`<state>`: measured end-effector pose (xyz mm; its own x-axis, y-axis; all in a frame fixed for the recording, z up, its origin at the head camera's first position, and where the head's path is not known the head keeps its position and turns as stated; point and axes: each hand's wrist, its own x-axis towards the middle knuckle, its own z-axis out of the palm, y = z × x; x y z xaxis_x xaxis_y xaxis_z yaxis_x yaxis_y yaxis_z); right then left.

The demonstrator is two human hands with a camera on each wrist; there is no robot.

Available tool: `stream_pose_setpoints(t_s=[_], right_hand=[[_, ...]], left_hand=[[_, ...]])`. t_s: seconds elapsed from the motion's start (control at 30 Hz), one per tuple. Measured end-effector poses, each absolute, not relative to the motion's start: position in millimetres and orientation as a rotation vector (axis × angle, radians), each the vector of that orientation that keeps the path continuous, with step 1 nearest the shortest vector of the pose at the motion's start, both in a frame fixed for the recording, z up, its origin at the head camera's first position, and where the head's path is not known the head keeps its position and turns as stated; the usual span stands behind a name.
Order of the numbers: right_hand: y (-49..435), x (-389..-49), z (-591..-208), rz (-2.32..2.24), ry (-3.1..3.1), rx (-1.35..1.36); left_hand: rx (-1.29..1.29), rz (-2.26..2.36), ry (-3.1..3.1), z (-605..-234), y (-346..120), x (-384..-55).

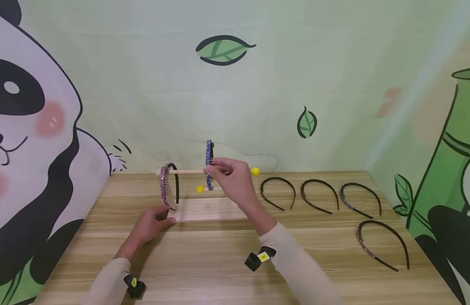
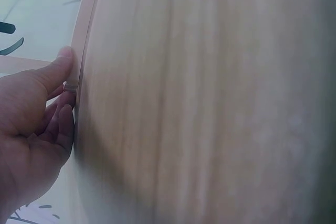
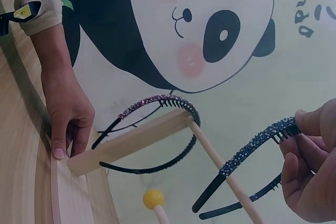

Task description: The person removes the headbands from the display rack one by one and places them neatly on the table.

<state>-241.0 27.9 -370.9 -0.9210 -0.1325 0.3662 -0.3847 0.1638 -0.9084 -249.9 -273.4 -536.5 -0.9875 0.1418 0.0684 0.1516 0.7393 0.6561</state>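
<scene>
My right hand (image 1: 236, 180) pinches a blue rhinestone headband (image 3: 257, 142) by its jewelled, toothed band. This headband encircles the upper dowel (image 3: 212, 153) of a wooden display stand, partway along its length. Near the stand's upright (image 3: 136, 137), a pink rhinestone headband (image 1: 164, 186) hangs over the same dowel, its ends pointing down. Low at the left end, my left hand (image 1: 151, 226) grips the corner of the stand's base board (image 1: 208, 209), thumb on the front edge. Yellow balls (image 1: 255, 171) cap the dowel ends. Part of the upper dowel is hidden behind my right hand.
Several dark headbands lie on the wooden table to the right, among them a plain black one (image 1: 277, 180), a blue-jewelled one (image 1: 347, 203) and a pink-jewelled one (image 1: 366, 245) nearer the front. A backdrop with pandas (image 1: 63, 84) and leaves rises behind the table.
</scene>
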Motion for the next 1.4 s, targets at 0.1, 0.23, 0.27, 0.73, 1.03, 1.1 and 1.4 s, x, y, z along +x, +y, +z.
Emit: stream_pose_setpoints(t_s=[0.1, 0.23, 0.27, 0.73, 1.03, 1.1, 1.4], right_hand=[[36, -242, -371, 1.829, -2.222, 0.485], [47, -241, -369, 1.836, -2.211, 0.458], [50, -241, -369, 1.847, -2.207, 0.45], [86, -245, -371, 1.849, -2.185, 0.33], [106, -243, -369, 1.829, -2.165, 0.329], [110, -242, -368, 1.829, -2.164, 0.324], [134, -241, -369, 1.835, -2.194, 0.22]], left_hand=[[-0.251, -1.093, -2.918, -535, -273, -249], [-0.25, -1.091, -2.922, -536, -273, -249], [-0.25, -1.088, -2.922, -537, -274, -249], [-0.25, -1.081, -2.922, -538, -275, -248], [-0.248, -1.091, -2.923, -536, -274, -248], [-0.246, -1.095, -2.924, -536, -274, -248], [-0.25, -1.102, -2.92, -536, -273, -249]])
